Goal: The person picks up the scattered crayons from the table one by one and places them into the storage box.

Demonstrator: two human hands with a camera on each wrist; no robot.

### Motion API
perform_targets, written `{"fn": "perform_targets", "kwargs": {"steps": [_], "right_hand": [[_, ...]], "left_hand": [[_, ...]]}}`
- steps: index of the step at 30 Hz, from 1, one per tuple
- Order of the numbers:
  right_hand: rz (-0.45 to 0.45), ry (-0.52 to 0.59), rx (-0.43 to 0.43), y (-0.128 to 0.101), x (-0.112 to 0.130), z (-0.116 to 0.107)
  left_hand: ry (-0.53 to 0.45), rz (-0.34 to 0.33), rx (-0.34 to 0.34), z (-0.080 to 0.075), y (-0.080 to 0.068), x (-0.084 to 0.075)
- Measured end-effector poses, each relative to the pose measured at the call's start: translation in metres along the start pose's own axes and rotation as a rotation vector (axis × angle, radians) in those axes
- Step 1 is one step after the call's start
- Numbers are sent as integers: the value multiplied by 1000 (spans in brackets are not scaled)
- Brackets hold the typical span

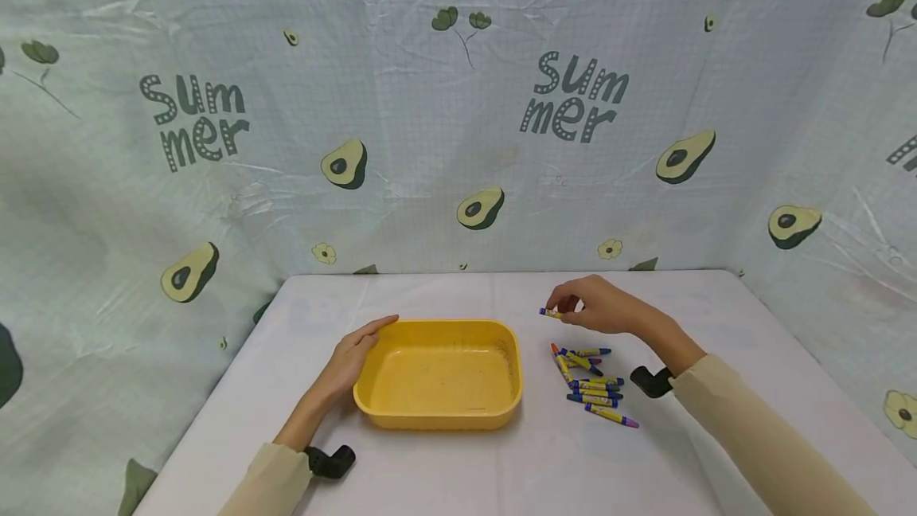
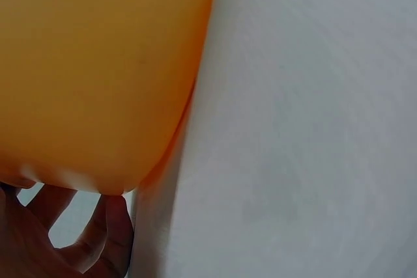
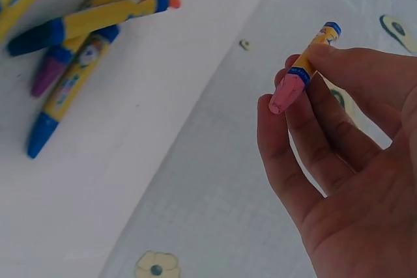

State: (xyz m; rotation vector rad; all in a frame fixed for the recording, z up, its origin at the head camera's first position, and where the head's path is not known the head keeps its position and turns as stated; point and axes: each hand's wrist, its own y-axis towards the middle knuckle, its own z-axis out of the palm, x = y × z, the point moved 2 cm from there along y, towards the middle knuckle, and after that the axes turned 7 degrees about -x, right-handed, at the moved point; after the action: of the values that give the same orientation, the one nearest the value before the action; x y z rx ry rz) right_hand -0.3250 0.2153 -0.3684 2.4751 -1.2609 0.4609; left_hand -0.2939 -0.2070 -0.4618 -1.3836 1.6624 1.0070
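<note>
Pink crayon (image 3: 300, 75) up off the table (image 1: 537, 460), pinched between the thumb and fingers of the right hand (image 1: 600, 305), and here's the scene from the left! A beige sleeve (image 1: 275, 476) leads in to the left hand (image 1: 351, 361), fingers loose and extended, resting against the outer side of a yellow tray (image 1: 440, 377), one fingertip up at the far corner of its rim. The tray sits flat between the two hands, just beside the left. On we go, and there's a cluster of crayons (image 1: 596, 400) on the near side of the right hand, yellow wrappers, some crossing one another, with orange, purple and blue tips showing. Above them the right hand grasps that pink one, blue end pointing toward the left hand's side, pink tip angled back toward the palm.
</note>
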Motion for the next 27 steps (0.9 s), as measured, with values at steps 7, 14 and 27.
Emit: {"fn": "perform_targets", "kwargs": {"steps": [7, 14, 27], "right_hand": [[-32, 13, 1, 14, 23, -1], [-99, 45, 3, 28, 39, 4], [-165, 83, 41, 59, 75, 20]], "left_hand": [[-5, 1, -2, 0, 1, 2], [-2, 1, -5, 1, 1, 2], [7, 18, 0, -1, -1, -1]]}}
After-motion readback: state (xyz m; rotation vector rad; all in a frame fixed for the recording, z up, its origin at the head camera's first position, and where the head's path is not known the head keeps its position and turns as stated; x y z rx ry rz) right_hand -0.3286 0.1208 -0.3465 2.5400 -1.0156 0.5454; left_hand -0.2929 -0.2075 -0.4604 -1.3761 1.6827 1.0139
